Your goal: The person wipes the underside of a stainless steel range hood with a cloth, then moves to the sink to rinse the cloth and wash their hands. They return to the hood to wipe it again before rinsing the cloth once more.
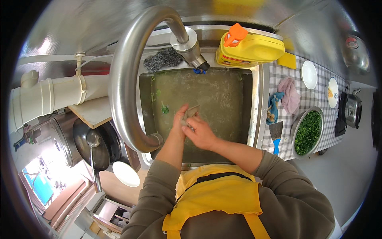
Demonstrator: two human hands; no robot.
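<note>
Over a metal sink basin (250, 125) of cloudy greenish water (220, 104), my two hands meet around a small greyish-beige cloth (192, 111). My right hand (201, 133) is closed over the bunched cloth, its fingers curled in. The cloth lies against the palm of my left hand (179, 118), whose fingers point away from me. The lower part of the cloth is hidden by my right fingers. Green leaf scraps (164, 109) float left of my hands.
A curved steel faucet (125, 77) arches over the basin's left side. Behind stand a steel wool scourer (162, 59) and a yellow jug (253, 49). On the checked cloth at right are a scraper (276, 134), rags (289, 92) and a bowl of chopped greens (294, 140).
</note>
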